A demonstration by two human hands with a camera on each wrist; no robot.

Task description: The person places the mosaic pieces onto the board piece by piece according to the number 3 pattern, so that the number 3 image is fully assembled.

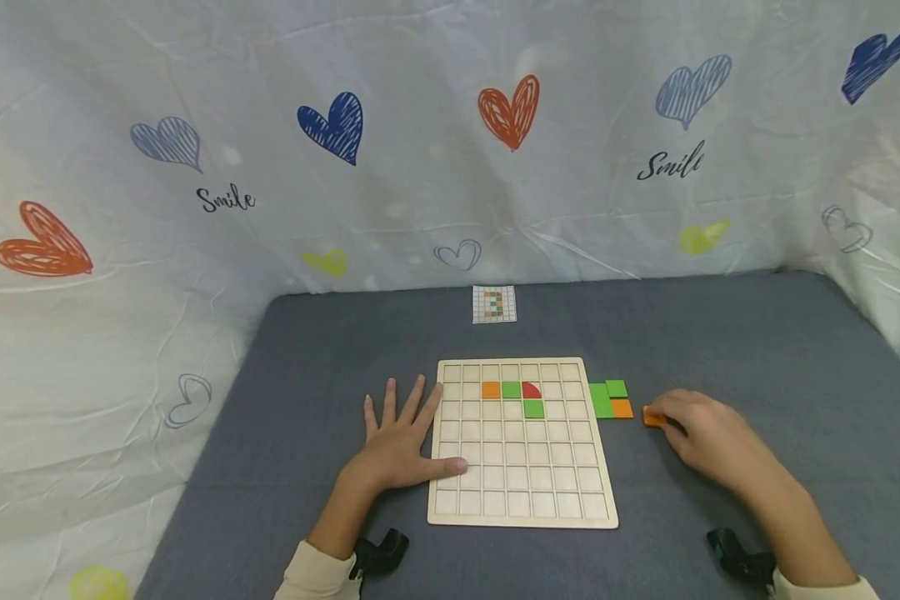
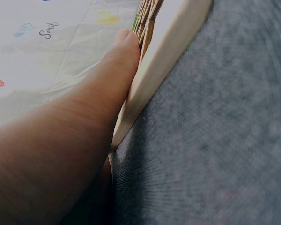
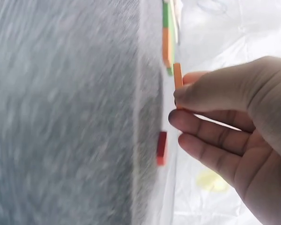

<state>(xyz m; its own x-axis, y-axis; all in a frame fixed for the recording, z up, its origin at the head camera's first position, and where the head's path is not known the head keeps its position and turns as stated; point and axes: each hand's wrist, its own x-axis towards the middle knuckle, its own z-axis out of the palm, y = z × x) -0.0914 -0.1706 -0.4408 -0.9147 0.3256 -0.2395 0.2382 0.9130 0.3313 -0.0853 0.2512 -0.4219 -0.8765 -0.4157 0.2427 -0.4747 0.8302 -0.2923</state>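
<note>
A pale wooden grid board (image 1: 527,478) lies flat on the dark cloth. My left hand (image 1: 395,454) spreads its fingers at the board's left edge, its thumb resting on the frame and cells. In the upper cells sit an orange square (image 1: 491,390), a green square (image 1: 511,390) and a red quarter-round tile (image 1: 530,390), with another green square (image 1: 534,408) below the red one. Right of the board, my right hand (image 1: 708,433) pinches an orange tile (image 3: 177,77) between thumb and fingers. The right wrist view shows a red tile (image 3: 162,148) lying near those fingers.
Green tiles (image 1: 600,402) and an orange tile (image 1: 622,408) lie against the board's right edge. A small printed pattern card (image 1: 494,304) lies at the table's back edge. Behind it hangs a white curtain (image 1: 420,200) with hearts and lettering.
</note>
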